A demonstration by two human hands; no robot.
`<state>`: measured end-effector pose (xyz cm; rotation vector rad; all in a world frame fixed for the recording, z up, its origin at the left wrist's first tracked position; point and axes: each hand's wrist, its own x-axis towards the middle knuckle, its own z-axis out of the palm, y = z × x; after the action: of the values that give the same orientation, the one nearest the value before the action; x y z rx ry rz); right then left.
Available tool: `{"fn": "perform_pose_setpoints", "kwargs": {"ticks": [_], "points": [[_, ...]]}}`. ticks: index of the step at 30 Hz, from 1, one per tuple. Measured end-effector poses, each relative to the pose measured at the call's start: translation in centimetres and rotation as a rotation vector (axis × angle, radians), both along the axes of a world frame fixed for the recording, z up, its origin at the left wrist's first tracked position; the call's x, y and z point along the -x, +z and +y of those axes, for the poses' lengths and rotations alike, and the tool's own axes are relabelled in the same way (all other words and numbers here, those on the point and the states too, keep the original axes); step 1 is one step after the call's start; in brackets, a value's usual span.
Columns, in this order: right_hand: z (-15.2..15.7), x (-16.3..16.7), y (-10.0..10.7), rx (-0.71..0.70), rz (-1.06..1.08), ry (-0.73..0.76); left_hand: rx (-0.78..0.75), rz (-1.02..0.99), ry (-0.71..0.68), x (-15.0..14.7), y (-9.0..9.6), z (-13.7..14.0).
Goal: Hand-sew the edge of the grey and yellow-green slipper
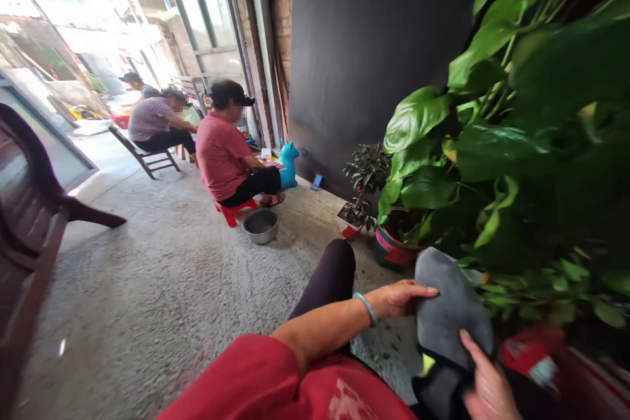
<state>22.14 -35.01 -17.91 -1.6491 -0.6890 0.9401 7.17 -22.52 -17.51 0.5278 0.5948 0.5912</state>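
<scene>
A soft-looking grey fabric piece point(445, 298) with a rounded top edge and dark lower rim is held up at my right side; its exact kind is unclear. My left hand point(401, 298), with a pale bracelet point(365, 308) on its wrist, grips the left edge, thumb on the face and other fingers mostly hidden behind. From the lower right, my right hand point(492, 380) pinches the same piece, its thumb pressed near the bottom. Below lies dark material point(440, 390) with a yellow-green patch point(427, 363) beside it.
Leafy potted plants point(418, 118) crowd the right, close to the grey piece. A metal basin point(260, 226) sits on the concrete floor near a person in red point(226, 157) on a red stool. A wooden chair point(34, 243) stands at left; other people sit farther back.
</scene>
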Motion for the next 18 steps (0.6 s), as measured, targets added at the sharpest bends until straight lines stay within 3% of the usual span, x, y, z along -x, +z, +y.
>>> {"fn": "perform_pose_setpoints", "kwargs": {"ticks": [3,6,7,9,12,18], "points": [[1.0,1.5,1.0,-0.028,0.06,-0.098,-0.031,0.053,0.133,-0.2,2.3,-0.8],[0.8,0.8,2.3,-0.092,-0.028,-0.214,-0.037,0.154,0.271,-0.3,4.2,-1.1],[0.6,0.5,2.7,-0.118,-0.094,-0.218,-0.04,0.194,0.309,-0.3,4.7,-1.2],[0.3,0.3,3.1,-0.173,-0.254,-0.085,-0.071,0.272,0.351,-0.6,5.5,-1.5],[0.5,1.3,2.8,-0.227,-0.447,0.191,-0.121,0.375,0.302,-1.2,6.5,-2.1],[1.1,2.0,1.0,-0.269,-0.423,0.166,-0.141,0.514,0.174,-2.3,8.4,-2.2]]}}
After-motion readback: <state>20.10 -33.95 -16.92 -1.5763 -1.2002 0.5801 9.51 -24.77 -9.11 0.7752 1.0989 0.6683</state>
